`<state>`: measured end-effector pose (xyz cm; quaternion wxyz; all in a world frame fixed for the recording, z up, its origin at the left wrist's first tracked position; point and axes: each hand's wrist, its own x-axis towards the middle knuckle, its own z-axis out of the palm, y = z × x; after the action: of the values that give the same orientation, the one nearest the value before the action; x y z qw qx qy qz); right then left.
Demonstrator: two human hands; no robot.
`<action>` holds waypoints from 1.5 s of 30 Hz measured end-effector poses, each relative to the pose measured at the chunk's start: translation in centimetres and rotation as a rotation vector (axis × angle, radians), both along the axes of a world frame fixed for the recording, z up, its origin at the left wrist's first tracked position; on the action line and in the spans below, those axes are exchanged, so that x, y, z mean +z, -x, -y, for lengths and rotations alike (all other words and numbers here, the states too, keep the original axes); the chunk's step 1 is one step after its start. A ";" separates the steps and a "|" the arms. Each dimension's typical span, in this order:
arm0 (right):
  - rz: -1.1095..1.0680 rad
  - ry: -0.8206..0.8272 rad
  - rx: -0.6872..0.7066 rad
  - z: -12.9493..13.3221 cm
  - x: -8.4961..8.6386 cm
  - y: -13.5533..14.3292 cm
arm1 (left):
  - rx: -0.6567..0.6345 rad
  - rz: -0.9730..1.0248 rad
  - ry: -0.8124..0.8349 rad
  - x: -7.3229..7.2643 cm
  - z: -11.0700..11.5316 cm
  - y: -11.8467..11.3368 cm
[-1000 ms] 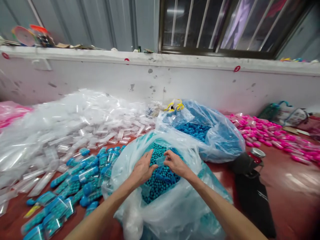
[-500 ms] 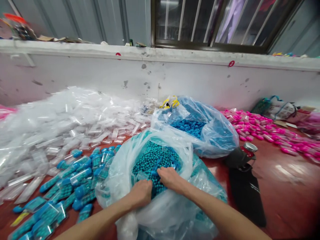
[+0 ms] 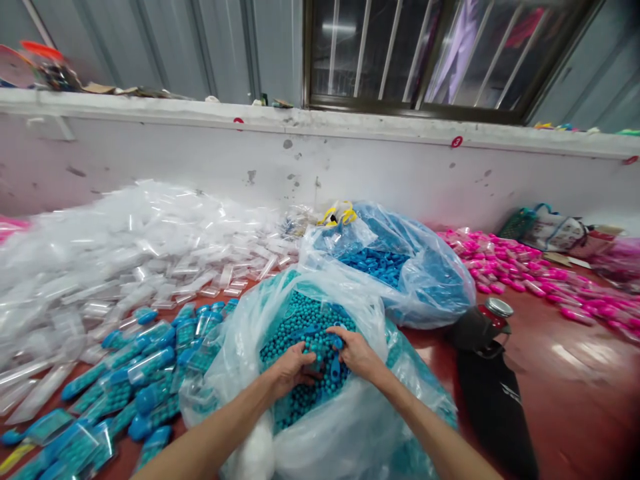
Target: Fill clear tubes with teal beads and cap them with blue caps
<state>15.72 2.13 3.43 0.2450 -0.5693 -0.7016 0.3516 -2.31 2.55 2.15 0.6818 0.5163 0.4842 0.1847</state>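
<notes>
A large translucent plastic bag (image 3: 320, 447) stands open in front of me, with loose teal beads (image 3: 305, 310) inside. Over the beads, my left hand (image 3: 295, 368) curls around a small clear container filled with beads (image 3: 316, 344); its edges are hard to make out. My right hand (image 3: 354, 352) pinches a blue plastic cap (image 3: 336, 341) close to that container's right end. Several more blue cap pieces (image 3: 336, 368) lie on the beads by the right fingers. Capped bead-filled containers (image 3: 153, 367) are heaped on the floor to the left of the bag.
Clear unfilled containers (image 3: 150, 233) form a big pile at the left. Behind stands a bag of blue caps (image 3: 377, 263). Pink filled containers (image 3: 530, 273) spread at the right. A silver-lidded jar (image 3: 499, 308) and a black case (image 3: 493, 407) sit on the red floor (image 3: 575, 373).
My hands have shifted from closed fists low over the beads to a looser hold, with the bead-filled container now showing between them. The view has tilted slightly upward.
</notes>
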 end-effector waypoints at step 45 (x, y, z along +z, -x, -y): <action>-0.567 0.552 0.011 0.5 1.5 1.9 | 0.155 0.292 -0.170 0.0 1.5 1.2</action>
<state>13.78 1.62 4.98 0.2649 -0.4902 -0.4881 0.6718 -3.53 1.09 2.15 0.6824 0.5009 0.4010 0.3503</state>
